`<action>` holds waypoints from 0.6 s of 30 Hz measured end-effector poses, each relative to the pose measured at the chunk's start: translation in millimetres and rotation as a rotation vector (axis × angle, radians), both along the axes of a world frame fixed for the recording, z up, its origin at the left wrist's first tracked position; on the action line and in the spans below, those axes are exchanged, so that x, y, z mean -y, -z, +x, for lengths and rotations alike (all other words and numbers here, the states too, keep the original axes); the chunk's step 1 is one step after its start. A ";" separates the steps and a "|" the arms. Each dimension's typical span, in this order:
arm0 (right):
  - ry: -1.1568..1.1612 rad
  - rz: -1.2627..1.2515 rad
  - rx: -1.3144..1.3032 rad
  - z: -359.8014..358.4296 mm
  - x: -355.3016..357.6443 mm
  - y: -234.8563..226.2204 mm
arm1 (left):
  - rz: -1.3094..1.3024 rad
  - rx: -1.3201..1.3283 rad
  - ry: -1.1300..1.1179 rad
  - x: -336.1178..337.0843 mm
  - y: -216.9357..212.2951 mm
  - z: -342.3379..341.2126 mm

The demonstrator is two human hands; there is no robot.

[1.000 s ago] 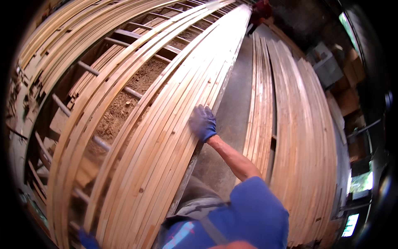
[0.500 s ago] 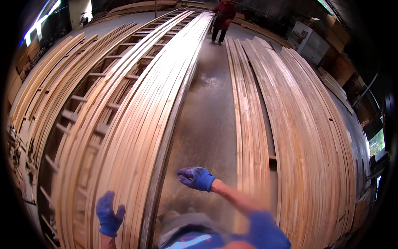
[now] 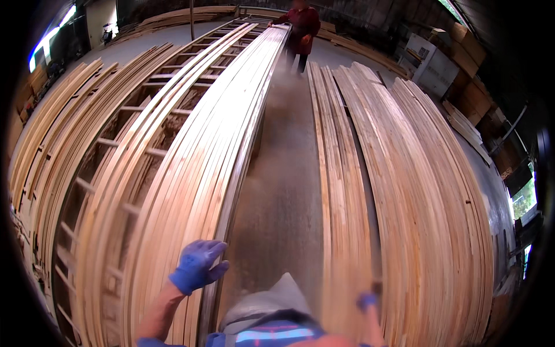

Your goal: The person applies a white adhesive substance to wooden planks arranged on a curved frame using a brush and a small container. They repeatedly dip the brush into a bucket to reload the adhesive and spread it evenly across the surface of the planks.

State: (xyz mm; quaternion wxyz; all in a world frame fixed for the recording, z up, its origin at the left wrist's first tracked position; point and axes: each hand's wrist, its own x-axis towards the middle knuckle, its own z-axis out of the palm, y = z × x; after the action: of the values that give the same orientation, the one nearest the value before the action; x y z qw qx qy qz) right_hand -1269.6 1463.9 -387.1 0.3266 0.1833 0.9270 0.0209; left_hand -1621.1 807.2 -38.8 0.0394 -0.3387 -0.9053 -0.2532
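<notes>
Long pale wooden strips point(image 3: 196, 156) lie side by side on a rack to my left, running away from me. My left hand point(image 3: 199, 267), in a blue and purple glove, is over the near right edge of these strips. Its thumb stands apart from the fingers and nothing is in it; whether it touches the wood I cannot tell. Low on the right, my right hand point(image 3: 367, 301), also gloved in blue, is by the narrow stack of wooden strips point(image 3: 342, 202). Motion smears its fingers, so any hold is hidden.
A person point(image 3: 302, 32) in dark red stands at the far end of the strips, one hand at their tips. A wide stack of boards point(image 3: 422, 191) fills the right side. More strips point(image 3: 63, 144) lie far left. Cardboard boxes point(image 3: 471, 49) stand back right. Concrete floor point(image 3: 283, 191) runs between the stacks.
My left hand has moved right and away from me, to the edge of the strips. My right hand has swung right and down, from over the floor to the narrow stack.
</notes>
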 end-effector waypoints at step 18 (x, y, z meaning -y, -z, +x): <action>0.533 -1.116 -0.621 -1065.5 -175.4 -119.3 | -0.067 0.212 0.029 -304.6 86.9 -773.8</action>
State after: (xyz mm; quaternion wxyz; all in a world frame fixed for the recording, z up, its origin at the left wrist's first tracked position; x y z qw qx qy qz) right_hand -2335.1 1639.3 -267.8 0.0853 0.2070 0.7731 -0.5934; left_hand -2394.9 1111.8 -125.6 -0.0716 -0.3244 -0.9073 -0.2577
